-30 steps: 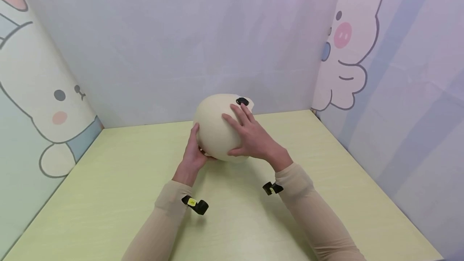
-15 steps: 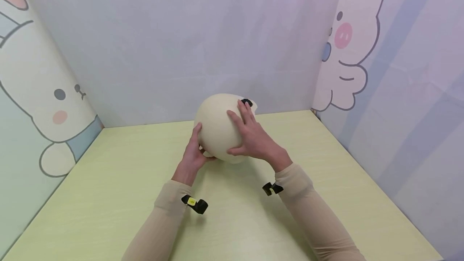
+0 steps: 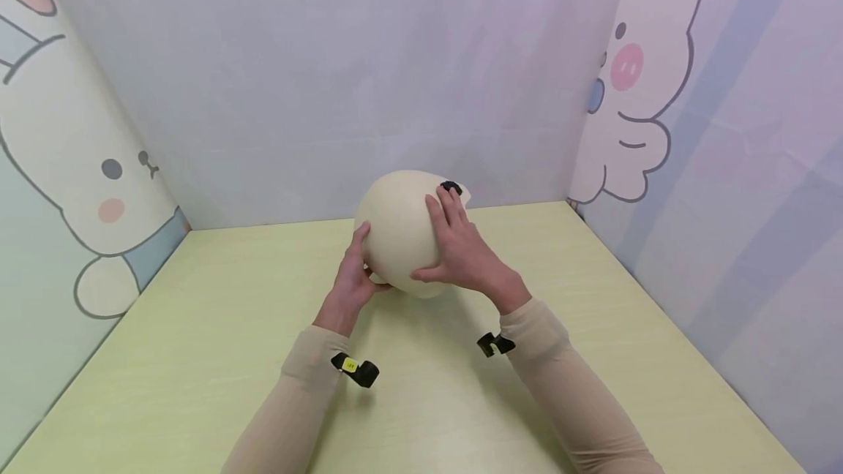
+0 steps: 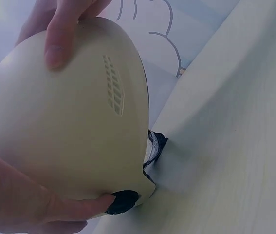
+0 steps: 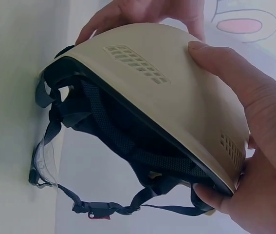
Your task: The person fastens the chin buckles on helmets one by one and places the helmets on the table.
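A cream-coloured helmet is held between both hands in the middle of the head view. My left hand grips its left side, thumb on the outer shell and fingers reaching under the lower edge. Across the right side lies my right hand, thumb low on the shell, fingertips by a round black piece. Slotted vents mark the shell. The right wrist view shows dark inner padding, hanging black straps with a buckle, and a clear curved piece. I cannot tell whether it touches the table.
A pale yellow-green table lies beneath the helmet. Behind it stands a plain light wall, and the side walls carry a cartoon rabbit and another cartoon animal. Small black devices are strapped to the wrists.
The helmet has turned slightly, its black piece shifting a little to the right. My right hand's fingers have drawn closer together and slid rightward over the shell. My left hand keeps nearly the same place.
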Demonstrator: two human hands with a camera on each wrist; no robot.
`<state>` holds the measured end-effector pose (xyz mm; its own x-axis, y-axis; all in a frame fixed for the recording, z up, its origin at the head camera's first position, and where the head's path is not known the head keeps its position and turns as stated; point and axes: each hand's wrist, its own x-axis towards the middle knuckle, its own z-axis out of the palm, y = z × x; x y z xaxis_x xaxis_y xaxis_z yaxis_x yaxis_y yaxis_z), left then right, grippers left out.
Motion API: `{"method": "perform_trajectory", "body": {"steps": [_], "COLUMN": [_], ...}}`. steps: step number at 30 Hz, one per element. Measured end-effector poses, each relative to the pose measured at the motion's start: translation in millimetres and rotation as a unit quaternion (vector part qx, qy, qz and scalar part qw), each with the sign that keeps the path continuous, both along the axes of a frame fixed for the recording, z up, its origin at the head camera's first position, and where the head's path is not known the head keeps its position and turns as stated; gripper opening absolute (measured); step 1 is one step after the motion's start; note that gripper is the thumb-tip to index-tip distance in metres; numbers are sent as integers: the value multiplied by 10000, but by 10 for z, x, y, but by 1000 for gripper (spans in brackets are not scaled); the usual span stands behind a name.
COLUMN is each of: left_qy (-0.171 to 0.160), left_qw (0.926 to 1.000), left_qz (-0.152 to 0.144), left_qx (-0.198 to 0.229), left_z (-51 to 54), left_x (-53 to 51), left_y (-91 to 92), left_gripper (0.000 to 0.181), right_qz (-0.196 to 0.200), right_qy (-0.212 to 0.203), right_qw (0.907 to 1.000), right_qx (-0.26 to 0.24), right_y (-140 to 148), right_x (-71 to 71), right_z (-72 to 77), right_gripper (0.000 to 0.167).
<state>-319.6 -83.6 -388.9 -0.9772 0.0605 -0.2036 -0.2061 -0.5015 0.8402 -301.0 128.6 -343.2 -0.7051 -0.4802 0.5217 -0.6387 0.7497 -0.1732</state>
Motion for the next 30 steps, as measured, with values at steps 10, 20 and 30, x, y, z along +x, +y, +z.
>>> {"method": "perform_trajectory", "body": {"steps": [10, 20, 30], "left_qy": [-28, 99, 67], "left_qw": [9990, 9990, 9990], "left_qz": [-135, -138, -196], "left_qx": [-435, -422, -392], "left_z": [-13, -20, -30], "left_x": [-14, -13, -24], "left_y": [0, 2, -44], "left_gripper": [75, 69, 74], "right_qz": [-443, -350, -429], "right_qy": [-7, 292, -486], "right_qw": [9990, 9987, 9957], "right_qx": [2, -214, -660], "right_y": [10, 33, 81], "right_x": [13, -36, -30], "right_z": [12, -15, 38], "right_gripper": [125, 117, 97]}}
